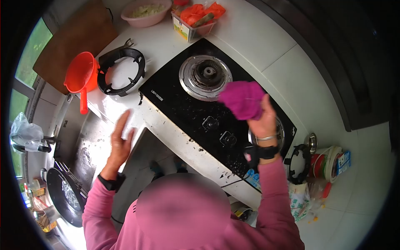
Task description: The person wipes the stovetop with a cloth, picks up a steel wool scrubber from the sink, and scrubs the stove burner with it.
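My right hand grips a bunched magenta cloth over the black gas cooktop, between its two burners. The far burner has a ringed metal base without a pan support on it. My right wrist and forearm partly cover the near burner. Dark crumbs and grime lie on the glass around the control knobs and along the white counter edge. My left hand is raised near the counter corner beside the sink, fingers stretched out, with nothing in it.
A black pan support and an orange-red ladle-like scoop sit on the counter to the left. Behind are a pink bowl and a plastic box. Another pan support stands right of the cooktop. A wok lies at lower left.
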### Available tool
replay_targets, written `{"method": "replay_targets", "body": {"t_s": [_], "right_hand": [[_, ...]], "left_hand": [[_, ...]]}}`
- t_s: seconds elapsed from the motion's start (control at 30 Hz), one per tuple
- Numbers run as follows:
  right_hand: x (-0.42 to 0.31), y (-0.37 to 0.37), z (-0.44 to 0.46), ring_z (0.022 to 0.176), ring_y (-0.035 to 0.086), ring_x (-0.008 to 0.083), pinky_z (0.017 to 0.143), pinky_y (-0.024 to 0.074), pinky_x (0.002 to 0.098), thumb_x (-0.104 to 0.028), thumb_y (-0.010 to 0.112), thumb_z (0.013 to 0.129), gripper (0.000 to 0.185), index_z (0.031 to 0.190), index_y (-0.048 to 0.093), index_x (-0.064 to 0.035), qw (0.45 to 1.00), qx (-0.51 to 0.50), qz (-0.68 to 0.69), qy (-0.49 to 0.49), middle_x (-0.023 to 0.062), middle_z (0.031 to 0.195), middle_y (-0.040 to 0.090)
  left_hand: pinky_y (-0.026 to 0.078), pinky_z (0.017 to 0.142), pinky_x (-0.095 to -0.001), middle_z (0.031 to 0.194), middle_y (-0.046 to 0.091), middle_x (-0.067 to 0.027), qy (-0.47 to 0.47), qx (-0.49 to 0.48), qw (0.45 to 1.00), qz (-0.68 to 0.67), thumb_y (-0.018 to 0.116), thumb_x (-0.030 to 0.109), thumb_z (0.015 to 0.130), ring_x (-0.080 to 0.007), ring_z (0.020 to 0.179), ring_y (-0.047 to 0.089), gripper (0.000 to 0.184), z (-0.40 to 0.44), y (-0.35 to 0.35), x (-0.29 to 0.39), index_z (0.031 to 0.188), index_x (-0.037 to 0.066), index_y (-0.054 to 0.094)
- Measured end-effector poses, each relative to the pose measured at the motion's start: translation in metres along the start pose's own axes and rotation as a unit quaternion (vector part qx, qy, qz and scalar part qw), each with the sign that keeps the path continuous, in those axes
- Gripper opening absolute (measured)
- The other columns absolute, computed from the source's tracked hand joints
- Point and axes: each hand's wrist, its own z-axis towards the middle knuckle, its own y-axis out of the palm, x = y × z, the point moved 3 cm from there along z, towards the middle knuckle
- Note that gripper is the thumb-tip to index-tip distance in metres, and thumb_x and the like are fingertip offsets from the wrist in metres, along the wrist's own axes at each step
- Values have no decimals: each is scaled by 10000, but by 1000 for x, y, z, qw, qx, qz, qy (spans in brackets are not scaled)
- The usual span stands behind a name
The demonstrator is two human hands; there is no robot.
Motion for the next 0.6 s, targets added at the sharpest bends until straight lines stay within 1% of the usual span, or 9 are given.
{"method": "replay_targets", "body": {"t_s": [0.1,0.17,0.23,0.27,0.3,0.37,0.4,0.47,0.6], "right_hand": [[-52,-43,15,1128,477,237,964,376,390,-328,357,946,463,1285,384,-14,971,3,-231,-61,111,1233,484],[-55,-62,27,1092,495,180,933,402,335,-298,400,939,443,1320,373,-72,915,20,-400,-56,98,1196,514],[-48,-93,40,1059,501,124,909,411,300,-267,437,925,431,1331,375,-139,697,7,-715,45,118,1149,548],[-39,-111,49,1185,440,275,982,332,320,-304,462,905,430,1300,412,-142,638,-63,-763,82,173,1308,423],[-29,-128,57,1185,428,325,991,326,351,-310,473,893,454,1298,410,-114,539,-95,-837,20,206,1277,438],[-27,-144,72,1216,364,370,1016,290,379,-337,465,883,524,1334,338,-101,535,-57,-838,-86,226,1313,381],[-19,-157,76,1216,364,370,1016,290,379,-337,465,883,524,1334,338,-101,535,-62,-839,-81,226,1313,381],[-2,-180,81,1270,235,418,1052,207,424,-362,447,880,635,1370,203,-40,451,-63,-887,-73,281,1365,244],[26,-182,103,1286,80,480,1059,100,502,-404,395,888,741,1347,82,87,343,-11,-938,-50,350,1371,96]], "left_hand": [[279,1020,-333,1296,438,-146,-64,114,983,127,526,-12,825,-266,1231,382,467,-45,-32,-91,1276,57,425],[280,1019,-347,1322,409,-140,-102,137,958,230,503,30,852,-275,1238,370,442,-73,-46,-106,1283,77,421],[271,1026,-368,1348,373,-131,-124,145,933,306,476,73,875,-288,1257,338,422,-103,-51,-123,1292,95,413],[255,1035,-387,1365,349,-129,-124,138,924,335,456,107,888,-305,1272,306,416,-116,-52,-133,1300,102,402],[243,1041,-398,1368,344,-133,-122,135,914,364,440,117,894,-317,1279,290,415,-127,-53,-142,1306,100,394],[226,1048,-407,1377,328,-136,-133,128,901,392,420,127,901,-319,1290,269,420,-143,-53,-148,1317,88,375],[226,1048,-407,1377,328,-136,-140,126,900,392,420,127,901,-319,1290,269,420,-151,-52,-152,1317,88,375],[199,1059,-411,1398,289,-139,-174,148,890,396,407,134,905,-311,1307,234,445,-163,-51,-160,1341,85,335],[120,1079,-412,1432,210,-137,-168,118,876,437,355,217,926,-293,1336,151,476,-151,-48,-147,1377,101,258]]}}
